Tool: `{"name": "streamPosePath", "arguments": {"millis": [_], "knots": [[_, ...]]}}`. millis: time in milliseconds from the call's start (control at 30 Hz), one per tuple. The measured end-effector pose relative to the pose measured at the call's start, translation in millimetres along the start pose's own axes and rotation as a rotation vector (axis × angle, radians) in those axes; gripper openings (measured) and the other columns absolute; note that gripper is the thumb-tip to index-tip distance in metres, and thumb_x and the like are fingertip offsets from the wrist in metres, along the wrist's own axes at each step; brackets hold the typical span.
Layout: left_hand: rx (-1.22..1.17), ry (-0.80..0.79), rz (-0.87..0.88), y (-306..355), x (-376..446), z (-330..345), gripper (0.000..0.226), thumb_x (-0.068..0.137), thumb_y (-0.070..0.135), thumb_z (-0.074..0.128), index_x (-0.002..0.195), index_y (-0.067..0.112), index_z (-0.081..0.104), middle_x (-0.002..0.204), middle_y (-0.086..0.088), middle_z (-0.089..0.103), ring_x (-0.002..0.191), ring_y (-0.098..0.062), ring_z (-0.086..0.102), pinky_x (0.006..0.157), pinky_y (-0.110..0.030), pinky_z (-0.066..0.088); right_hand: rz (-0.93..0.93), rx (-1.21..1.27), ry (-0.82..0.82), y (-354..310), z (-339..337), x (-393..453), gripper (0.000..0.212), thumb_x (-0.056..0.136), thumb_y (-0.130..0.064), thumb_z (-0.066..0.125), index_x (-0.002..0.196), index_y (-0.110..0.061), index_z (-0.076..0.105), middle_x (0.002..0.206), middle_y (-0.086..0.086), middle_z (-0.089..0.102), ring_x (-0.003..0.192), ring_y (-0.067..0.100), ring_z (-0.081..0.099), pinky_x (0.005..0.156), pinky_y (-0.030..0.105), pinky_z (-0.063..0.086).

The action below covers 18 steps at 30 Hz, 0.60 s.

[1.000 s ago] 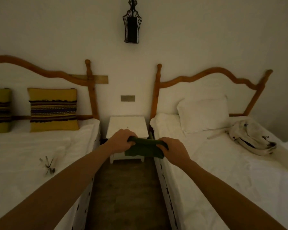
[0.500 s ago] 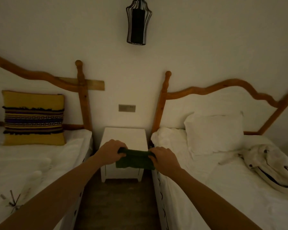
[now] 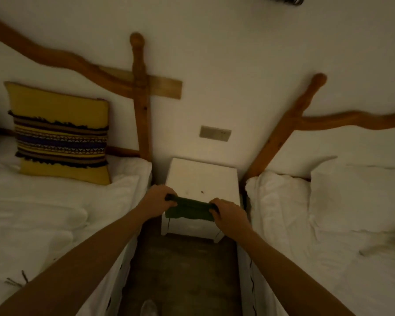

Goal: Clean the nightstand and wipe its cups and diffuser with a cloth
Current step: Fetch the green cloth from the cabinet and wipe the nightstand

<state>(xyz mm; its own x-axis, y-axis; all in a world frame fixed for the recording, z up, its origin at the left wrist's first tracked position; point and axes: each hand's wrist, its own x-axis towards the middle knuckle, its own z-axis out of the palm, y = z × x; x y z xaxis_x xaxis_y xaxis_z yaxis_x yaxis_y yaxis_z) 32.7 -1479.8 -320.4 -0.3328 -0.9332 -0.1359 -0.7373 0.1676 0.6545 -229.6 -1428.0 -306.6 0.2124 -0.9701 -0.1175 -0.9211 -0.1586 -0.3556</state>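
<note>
A small white nightstand (image 3: 201, 176) stands against the wall between two beds. Its top shows only a tiny dark speck; no cups or diffuser are in view. A folded dark green cloth (image 3: 188, 210) is stretched between my hands just above the nightstand's front edge. My left hand (image 3: 157, 202) grips the cloth's left end. My right hand (image 3: 229, 215) grips its right end. The cloth hides part of the nightstand's front.
White beds flank a narrow strip of floor (image 3: 183, 270): the left bed (image 3: 43, 224) carries a yellow striped cushion (image 3: 59, 133), the right bed (image 3: 328, 236) white pillows. Wooden headboard posts (image 3: 141, 99) rise beside the nightstand. A switch plate (image 3: 214, 133) is on the wall. A shoe tip (image 3: 148, 307) shows below.
The view has moved closer to the nightstand and tilted down. My hands, still holding the cloth, now hover over its front edge.
</note>
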Motion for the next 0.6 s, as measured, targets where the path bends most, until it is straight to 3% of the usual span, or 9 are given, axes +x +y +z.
{"name": "streamPosePath", "arguments": {"millis": [133,400,467,600], "knots": [[-0.025,-0.04,-0.149,-50.1,32.2,18.1,0.025,0.089,0.016,0.069,0.114,0.014,0.072,0.11,-0.009,0.07,0.099,-0.022,0.065,0.089,-0.027,0.049,0.012,0.018,-0.11,6.2,43.0,52.9,0.03,0.105,-0.031,0.044,0.129,-0.021,0.058,0.115,0.002,0.067,0.1,0.019,0.063,0.088,0.033,0.053],[-0.099,-0.101,-0.278,-104.4,74.8,60.4,0.024,0.093,0.007,0.06,0.114,0.011,0.071,0.109,-0.009,0.071,0.098,-0.018,0.063,0.087,-0.023,0.043,0.036,0.135,-0.216,44.7,112.3,116.3,0.029,0.105,-0.024,0.044,0.13,-0.018,0.057,0.118,0.003,0.064,0.1,0.021,0.063,0.087,0.033,0.053],[-0.121,-0.1,-0.331,-118.8,92.9,75.9,0.023,0.093,0.008,0.061,0.112,0.013,0.071,0.106,-0.007,0.071,0.093,-0.012,0.061,0.088,-0.026,0.047,0.044,0.168,-0.264,63.3,135.6,137.6,0.03,0.105,-0.024,0.044,0.132,-0.019,0.057,0.12,0.003,0.064,0.102,0.021,0.063,0.088,0.033,0.052],[-0.123,-0.111,-0.433,-139.9,119.3,102.7,0.023,0.09,0.013,0.065,0.111,0.019,0.072,0.101,-0.005,0.073,0.093,-0.018,0.066,0.091,-0.038,0.054,0.054,0.195,-0.365,98.3,171.6,168.6,0.033,0.105,-0.024,0.044,0.135,-0.021,0.057,0.123,0.003,0.066,0.108,0.022,0.062,0.093,0.033,0.049]]}}
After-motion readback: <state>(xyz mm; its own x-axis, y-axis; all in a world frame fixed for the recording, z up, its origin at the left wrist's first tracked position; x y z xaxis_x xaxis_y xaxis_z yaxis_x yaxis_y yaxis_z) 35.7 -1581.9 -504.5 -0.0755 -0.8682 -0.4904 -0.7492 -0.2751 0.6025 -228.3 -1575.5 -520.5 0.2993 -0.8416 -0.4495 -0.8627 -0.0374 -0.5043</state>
